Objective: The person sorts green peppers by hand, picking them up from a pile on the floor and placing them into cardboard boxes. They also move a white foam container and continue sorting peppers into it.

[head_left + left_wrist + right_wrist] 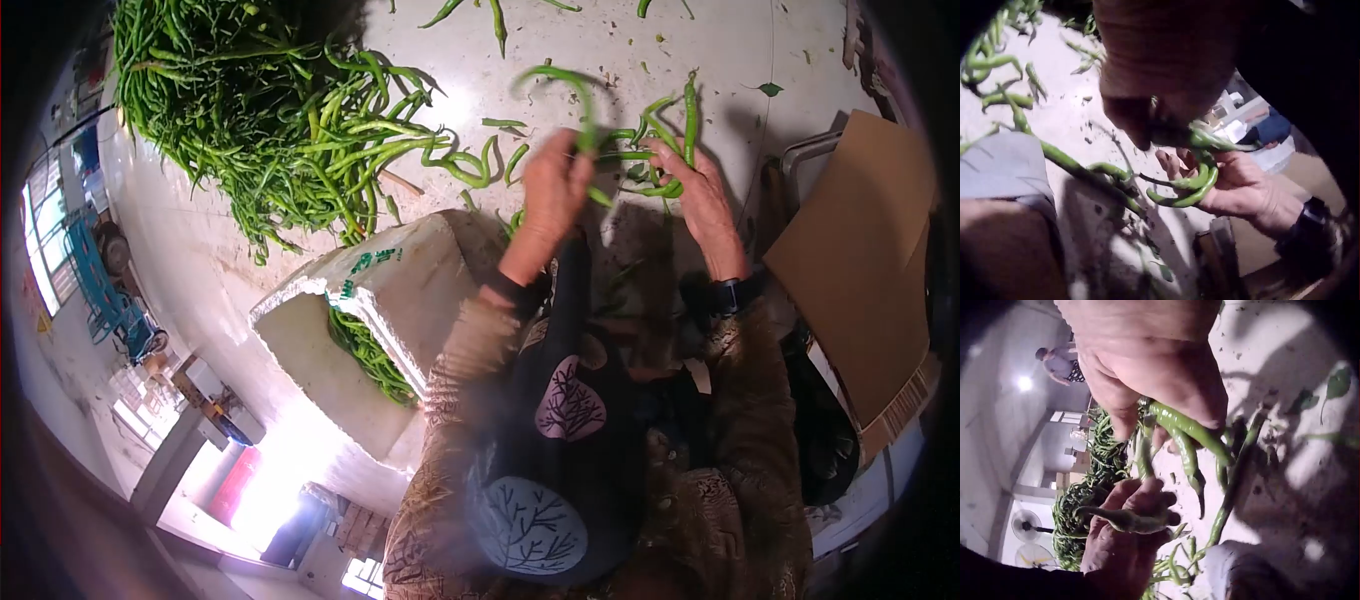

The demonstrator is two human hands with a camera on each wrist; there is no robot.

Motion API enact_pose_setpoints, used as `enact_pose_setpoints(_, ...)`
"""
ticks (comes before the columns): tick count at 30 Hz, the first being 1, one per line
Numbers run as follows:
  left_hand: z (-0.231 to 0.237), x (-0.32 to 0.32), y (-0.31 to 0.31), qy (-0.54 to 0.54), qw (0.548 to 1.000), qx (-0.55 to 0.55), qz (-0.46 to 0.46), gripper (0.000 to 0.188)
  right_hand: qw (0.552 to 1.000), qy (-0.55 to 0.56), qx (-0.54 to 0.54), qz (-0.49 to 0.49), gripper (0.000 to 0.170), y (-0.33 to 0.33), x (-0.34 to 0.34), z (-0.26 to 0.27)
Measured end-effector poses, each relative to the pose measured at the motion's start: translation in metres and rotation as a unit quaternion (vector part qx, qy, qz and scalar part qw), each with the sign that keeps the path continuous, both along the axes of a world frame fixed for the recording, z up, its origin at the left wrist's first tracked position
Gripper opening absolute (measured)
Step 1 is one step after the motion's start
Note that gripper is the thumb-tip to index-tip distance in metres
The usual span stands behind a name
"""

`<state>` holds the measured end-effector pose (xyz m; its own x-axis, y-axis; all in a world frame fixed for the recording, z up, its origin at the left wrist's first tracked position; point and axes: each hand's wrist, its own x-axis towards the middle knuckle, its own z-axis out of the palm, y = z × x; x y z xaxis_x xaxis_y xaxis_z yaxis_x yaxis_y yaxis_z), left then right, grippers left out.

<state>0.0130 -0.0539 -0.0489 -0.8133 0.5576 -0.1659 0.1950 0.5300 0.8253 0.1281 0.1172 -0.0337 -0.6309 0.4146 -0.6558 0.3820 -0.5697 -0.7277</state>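
Observation:
My left hand [555, 190] pinches a long green chili pepper [580, 95], blurred in the head view. In the right wrist view, that hand [1125, 531] has a curved pepper [1129, 520] across its fingers. My right hand [705, 205] grips several green chili peppers [690, 115], bunched between thumb and fingers. They dangle below the palm in the right wrist view, where the longest [1185, 425] shines. Seen from the left wrist, two curved peppers [1200, 187] hang over the right hand's fingers. The hands are side by side above the pale table [700, 40].
A large heap of green peppers [220, 110] covers the table's left. Near me a white foam box [330, 385], tipped sideways, holds more peppers [368, 350]. Cardboard [860, 260] stands at my right. Loose peppers [465, 165] and leaf scraps [768, 90] lie about. Another person [1060, 365] is farther off.

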Motion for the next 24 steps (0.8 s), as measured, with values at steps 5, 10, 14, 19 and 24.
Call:
enact_pose_setpoints(5,0.011,0.02,-0.001,-0.005,0.986,0.089,-0.14,0.028,0.995,0.011,-0.102,-0.008,0.026,-0.012,0.014,-0.013)
enact_pose_setpoints(10,-0.008,-0.017,-0.08,0.198,0.942,-0.252,0.097,0.017,0.994,-0.016,-0.067,-0.085,0.022,0.01,0.035,-0.007)
enact_pose_setpoints(14,-0.039,-0.016,-0.103,0.212,0.933,-0.286,0.048,0.015,0.993,-0.008,-0.027,-0.11,0.017,0.005,0.042,0.002)
enact_pose_setpoints(19,0.037,-0.008,-0.05,0.035,0.988,-0.088,0.119,0.013,0.998,0.007,0.058,-0.024,0.023,-0.011,0.045,0.022)
enact_pose_setpoints(24,0.06,0.003,0.023,-0.347,0.934,0.026,-0.082,0.025,0.981,0.0,0.141,0.135,0.044,-0.021,0.026,0.036)
